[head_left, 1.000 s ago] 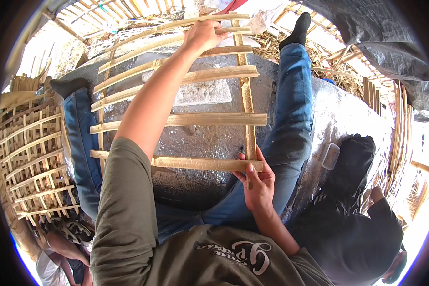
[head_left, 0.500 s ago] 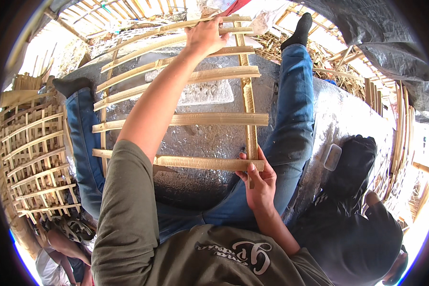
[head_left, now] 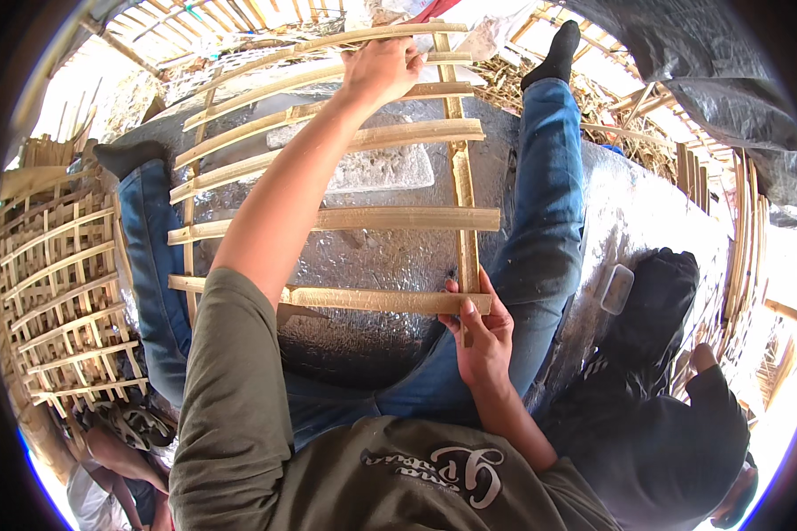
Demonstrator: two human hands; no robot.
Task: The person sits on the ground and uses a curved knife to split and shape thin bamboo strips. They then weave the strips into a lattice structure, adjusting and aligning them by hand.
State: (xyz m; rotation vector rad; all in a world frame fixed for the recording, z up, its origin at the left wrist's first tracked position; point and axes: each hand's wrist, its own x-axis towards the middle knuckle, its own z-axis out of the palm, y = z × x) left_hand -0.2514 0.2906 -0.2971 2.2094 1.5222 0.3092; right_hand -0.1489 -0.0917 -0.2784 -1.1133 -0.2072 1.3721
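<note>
A lattice frame of pale split bamboo [head_left: 407, 219] lies across the space between my legs, its several slats crossing two long side strips. My left hand [head_left: 381, 71] reaches over it to the far end. Those fingers are curled down around the second slat from the far edge, and their tips are mostly hidden. My right hand [head_left: 487, 332] pinches the near right corner, where the nearest slat [head_left: 381, 301] crosses the right side strip [head_left: 463, 186]. Its thumb lies on the slat, with the fingers around the strip.
Silvery sheeting [head_left: 655, 212] covers the surface beneath me, with a whitish block [head_left: 381, 168] under the frame. A woven bamboo panel [head_left: 71, 292] leans at the left. A person in black [head_left: 655, 434] is at the lower right, beside a small clear container [head_left: 617, 289]. Another person's limbs show at the lower left.
My left hand has curled its fingers lower, from near the farthest slat to the second. The frame's left side has shifted slightly left. My right hand keeps its hold.
</note>
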